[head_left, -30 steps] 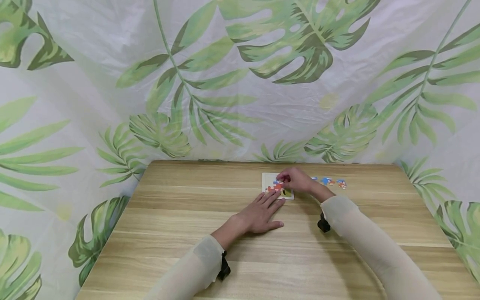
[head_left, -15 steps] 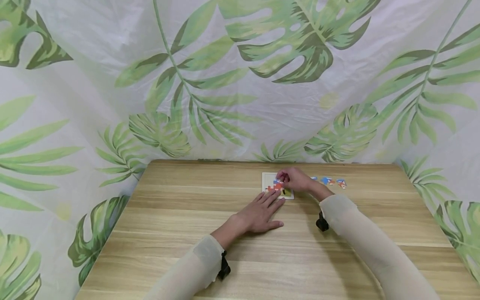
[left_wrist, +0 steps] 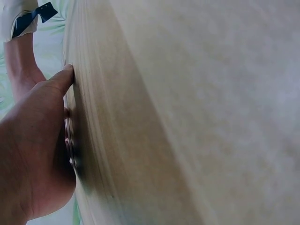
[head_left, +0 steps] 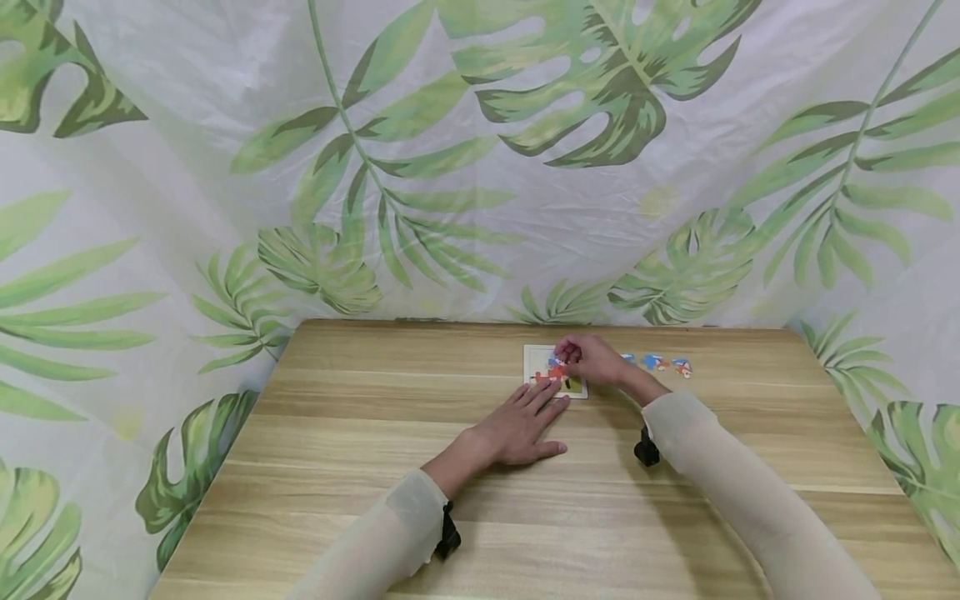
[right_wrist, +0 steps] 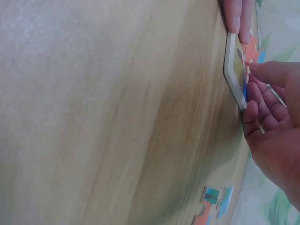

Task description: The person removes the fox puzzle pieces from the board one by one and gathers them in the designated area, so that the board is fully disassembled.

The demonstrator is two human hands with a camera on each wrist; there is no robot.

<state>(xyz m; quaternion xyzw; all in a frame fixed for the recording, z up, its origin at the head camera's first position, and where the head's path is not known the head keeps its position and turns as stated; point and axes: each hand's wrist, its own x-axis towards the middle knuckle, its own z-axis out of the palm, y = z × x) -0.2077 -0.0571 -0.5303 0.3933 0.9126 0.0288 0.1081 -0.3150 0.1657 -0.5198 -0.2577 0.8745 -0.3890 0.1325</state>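
Note:
A small white-framed jigsaw board [head_left: 531, 357] lies near the table's far edge, partly filled with red and yellow puzzle pieces [head_left: 542, 378]. My left hand [head_left: 522, 430] lies flat, its straight fingertips resting on the board's near edge. Over the board's right side, my right hand [head_left: 596, 360] curls its thumb and fingers and pinches a puzzle piece at the board's surface, mostly hidden by the fingers. In the right wrist view the thumb touches the orange part [right_wrist: 251, 49] of the picture. The left wrist view shows my left hand [left_wrist: 37, 140] but not the pieces.
Several loose blue and orange puzzle pieces [head_left: 655, 362] lie on the wooden table [head_left: 360, 450] to the right of the board, beyond my right wrist. A leaf-patterned cloth [head_left: 420, 150] hangs behind the table.
Only tiny shifts show: the right fingers and the blue and red part under them move slightly. The left hand stays in place on the board.

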